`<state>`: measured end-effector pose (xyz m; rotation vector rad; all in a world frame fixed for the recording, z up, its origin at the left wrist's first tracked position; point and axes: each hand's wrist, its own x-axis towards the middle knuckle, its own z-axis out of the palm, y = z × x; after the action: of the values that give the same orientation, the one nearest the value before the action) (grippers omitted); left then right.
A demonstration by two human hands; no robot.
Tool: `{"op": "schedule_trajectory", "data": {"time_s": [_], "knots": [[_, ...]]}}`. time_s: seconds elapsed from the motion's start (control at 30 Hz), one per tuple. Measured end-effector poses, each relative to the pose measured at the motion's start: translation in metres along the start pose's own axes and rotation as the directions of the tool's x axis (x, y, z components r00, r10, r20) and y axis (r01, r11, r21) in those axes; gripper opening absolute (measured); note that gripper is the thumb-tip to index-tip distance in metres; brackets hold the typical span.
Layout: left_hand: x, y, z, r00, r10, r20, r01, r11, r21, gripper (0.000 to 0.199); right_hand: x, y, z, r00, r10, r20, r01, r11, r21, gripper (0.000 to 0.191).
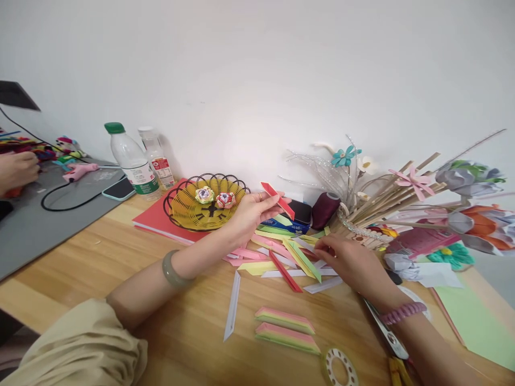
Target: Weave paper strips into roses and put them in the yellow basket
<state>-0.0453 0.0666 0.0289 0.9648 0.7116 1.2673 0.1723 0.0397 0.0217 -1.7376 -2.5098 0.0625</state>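
Between the thumb and fingers of my left hand (251, 214) is a red folded paper strip (278, 200), raised over the pile. My right hand (348, 260) reaches into the right side of the heap of folded paper strips (277, 247), its fingers bent; whether they pinch a strip I cannot make out. The heap mixes pink, yellow, green, white and red pieces. In front of it lie two pink-and-yellow folded strips (286, 332), one below the other. A single white strip (232, 305) rests apart to their left.
A wicker basket (183, 214) with two paper balls stands on a red folder (147, 221). Bottles (139, 169) are behind it. Scissors (388, 332) and a tape roll (340, 369) lie near my right forearm. Paper flowers (478, 225) fill the right. Another person's hand (18, 171) is far left.
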Motion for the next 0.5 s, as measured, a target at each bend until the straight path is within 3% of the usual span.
{"op": "schedule_trajectory", "data": {"time_s": [0.13,0.5], "knots": [[0.000,0.000,0.001,1.000,-0.015,0.016,0.015,1.000,-0.006,0.020,-0.003,-0.011,0.003,0.993,-0.094,0.078,0.089,0.994,0.059,0.017],[0.001,-0.002,0.001,0.998,-0.041,-0.040,0.041,0.999,-0.005,0.019,-0.001,-0.016,0.013,0.997,-0.040,0.073,0.033,0.995,0.094,0.024]]}}
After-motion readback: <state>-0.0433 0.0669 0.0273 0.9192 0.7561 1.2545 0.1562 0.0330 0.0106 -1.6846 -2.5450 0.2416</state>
